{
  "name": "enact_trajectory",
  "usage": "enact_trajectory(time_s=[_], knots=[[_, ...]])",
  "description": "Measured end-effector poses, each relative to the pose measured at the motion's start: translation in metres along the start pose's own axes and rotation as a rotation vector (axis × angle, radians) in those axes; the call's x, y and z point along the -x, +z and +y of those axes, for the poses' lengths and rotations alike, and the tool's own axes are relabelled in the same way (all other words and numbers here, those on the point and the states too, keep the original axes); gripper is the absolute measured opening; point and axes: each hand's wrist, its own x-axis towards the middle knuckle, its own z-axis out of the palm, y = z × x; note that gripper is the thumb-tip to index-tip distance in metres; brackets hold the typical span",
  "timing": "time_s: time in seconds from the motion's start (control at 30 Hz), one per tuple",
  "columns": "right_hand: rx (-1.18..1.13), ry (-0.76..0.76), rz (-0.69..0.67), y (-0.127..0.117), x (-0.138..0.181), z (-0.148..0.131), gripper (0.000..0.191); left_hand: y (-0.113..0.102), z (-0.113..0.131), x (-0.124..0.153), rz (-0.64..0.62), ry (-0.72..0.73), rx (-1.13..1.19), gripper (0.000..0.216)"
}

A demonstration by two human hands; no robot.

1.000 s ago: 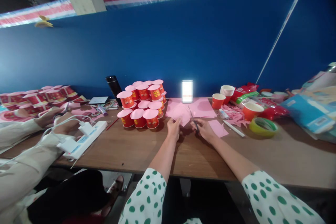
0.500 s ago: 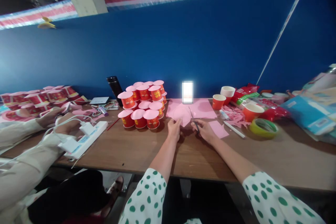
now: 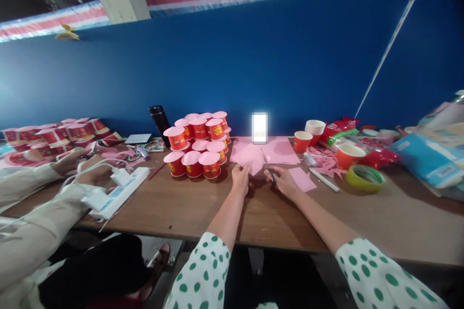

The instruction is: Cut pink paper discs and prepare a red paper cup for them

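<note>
My left hand (image 3: 239, 178) pinches a rounded piece of pink paper (image 3: 251, 158) above the brown table (image 3: 203, 210). My right hand (image 3: 282, 179) is closed on a pair of scissors (image 3: 267, 164), whose blades reach up to the paper's right edge. Both hands sit just in front of a flat stack of pink sheets (image 3: 277, 149). A small cut pink piece (image 3: 301, 178) lies to the right of my right hand.
A pile of red cups capped with pink paper (image 3: 197, 147) stands left of my hands. A lit phone (image 3: 259, 128) leans on the blue wall. Open red cups (image 3: 301, 141), pink scraps, a green tape roll (image 3: 364, 175) lie right. A co-worker's hands and a power strip (image 3: 116, 190) are at left.
</note>
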Motion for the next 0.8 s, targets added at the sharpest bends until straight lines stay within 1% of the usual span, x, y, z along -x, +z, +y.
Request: enact_trajectory(time_s=[0.27, 0.57, 0.7, 0.8], knots=[[-0.018, 0.020, 0.009, 0.002, 0.003, -0.004, 0.039, 0.000, 0.001, 0.001, 0.012, 0.007, -0.017, 0.033], [-0.032, 0.014, 0.032, 0.003, 0.003, -0.005, 0.034, 0.005, 0.005, 0.004, 0.010, -0.052, -0.074, 0.031], [-0.070, 0.040, 0.090, 0.002, 0.003, -0.006, 0.040, 0.008, 0.008, 0.000, 0.031, -0.089, -0.064, 0.033], [-0.105, 0.045, 0.143, 0.000, 0.003, -0.015, 0.040, 0.012, 0.015, -0.007, 0.043, -0.132, -0.048, 0.035]])
